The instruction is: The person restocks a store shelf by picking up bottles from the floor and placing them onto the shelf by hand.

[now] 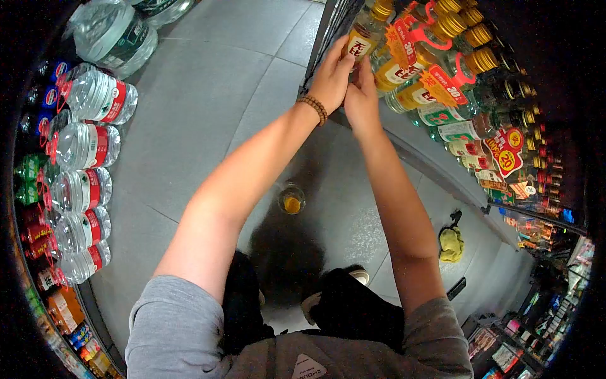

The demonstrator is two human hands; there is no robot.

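At the near end of the shelf, a clear glass bottle [360,45] with a gold cap and a yellow label leans to the upper right. My left hand [331,79], wearing a beaded bracelet [314,108], is closed round its side. Against the bottle's lower end, my right hand [361,98] has its fingers closed; part of them is hidden. Similar gold-capped bottles [404,69] with red-orange price tags [442,85] stand right beside my hands.
Large water bottles [98,95] line the left side. On the grey tiled floor [202,101] are a clear round object with a gold middle [291,201] and a yellow-green pouch [451,243]. The shelf's edge [435,170] runs along the right.
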